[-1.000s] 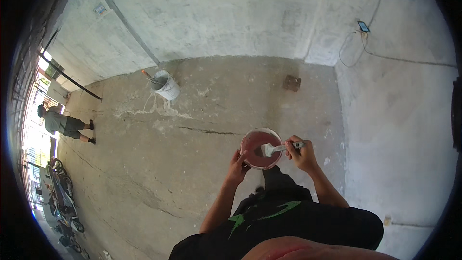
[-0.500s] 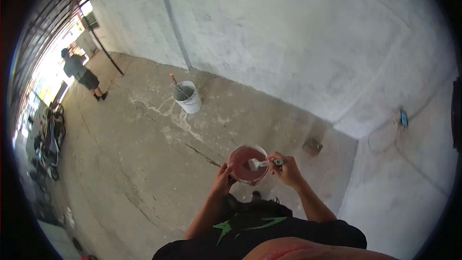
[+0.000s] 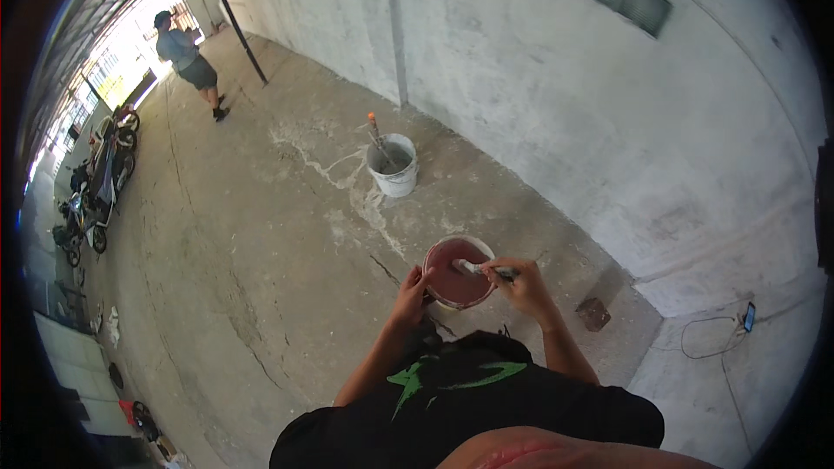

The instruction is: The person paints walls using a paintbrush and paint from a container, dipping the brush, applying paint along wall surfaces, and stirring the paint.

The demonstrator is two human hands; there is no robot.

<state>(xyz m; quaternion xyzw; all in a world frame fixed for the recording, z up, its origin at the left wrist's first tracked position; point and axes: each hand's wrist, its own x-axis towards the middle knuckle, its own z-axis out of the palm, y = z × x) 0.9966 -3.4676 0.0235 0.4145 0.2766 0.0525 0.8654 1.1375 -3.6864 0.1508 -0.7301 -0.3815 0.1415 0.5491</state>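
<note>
In front of my body I hold a round, light-rimmed bucket [image 3: 434,247] with reddish-brown paint [image 3: 446,274] inside. My left hand [image 3: 412,297] grips its left side, fingers wrapped around the wall near the rim. My right hand [image 3: 519,283] is closed around the handle of a paintbrush [image 3: 472,268] and sits at the right edge of the bucket. The brush lies tilted over the rim, its head pointing down to the left; the bristles meet the paint and are mostly hidden.
A white bucket [image 3: 399,181] with an orange-tipped stick [image 3: 373,128] stands ahead on the cracked concrete floor. A brown block [image 3: 594,314] lies near the whitish wall [image 3: 521,61]. Motorcycles [image 3: 106,172] and a standing person [image 3: 191,61] are far left. A phone [image 3: 749,317] with a cable is at right.
My view has shifted, moving the surroundings rightward in the picture. The brush head, pale and visible above the paint before, has dipped into it. Both hands keep their holds.
</note>
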